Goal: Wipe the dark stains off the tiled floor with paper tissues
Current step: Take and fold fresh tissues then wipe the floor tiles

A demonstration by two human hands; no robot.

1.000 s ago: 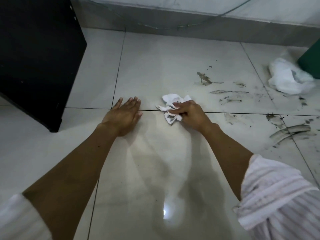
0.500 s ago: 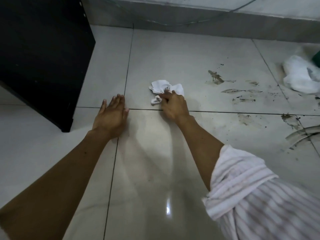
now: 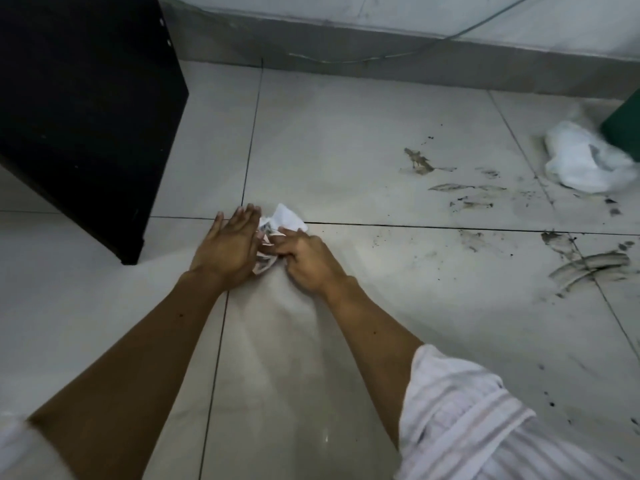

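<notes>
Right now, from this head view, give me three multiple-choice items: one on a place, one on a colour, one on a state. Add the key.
1. Where do most dark stains lie relative to the hands?
A. to their right
B. to their left
C. under the cabinet

2. What colour is the cabinet at upper left?
A. white
B. black
C. red

3. What is the right hand doing?
A. lying flat on the floor
B. gripping the crumpled tissue
C. holding a brush

Key: 1 A, the smears spread across the right-hand tiles; 2 B, its panels are black; 3 B, its fingers curl on the tissue, beside the open left hand.
</notes>
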